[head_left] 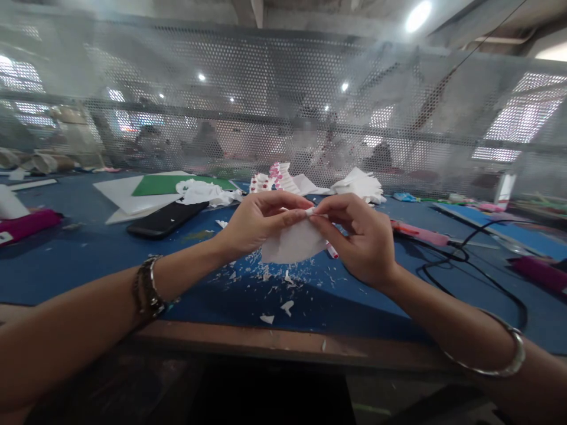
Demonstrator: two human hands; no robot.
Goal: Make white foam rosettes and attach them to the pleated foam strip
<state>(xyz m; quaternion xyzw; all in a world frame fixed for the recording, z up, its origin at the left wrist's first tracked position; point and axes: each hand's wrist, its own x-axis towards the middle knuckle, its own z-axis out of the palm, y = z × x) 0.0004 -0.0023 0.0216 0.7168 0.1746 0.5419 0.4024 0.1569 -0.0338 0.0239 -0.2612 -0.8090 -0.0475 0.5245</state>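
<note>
My left hand [259, 224] and my right hand [358, 236] meet above the blue table, both pinching the top edge of a white paper piece [292, 245] that hangs between them. Fingers of both hands are closed on its upper fold. A thin red-and-white stick [332, 252] pokes out below my right hand. Small white paper scraps [283, 283] lie scattered on the blue table top [88, 260] under the hands.
A black phone [166, 219] lies left of centre beside white and green sheets [163, 185]. Piles of white and pink paper shapes [283, 177] sit behind the hands. A black cable [460, 260] loops at right. A perforated metal screen [283, 106] closes the back; people are dimly visible beyond it.
</note>
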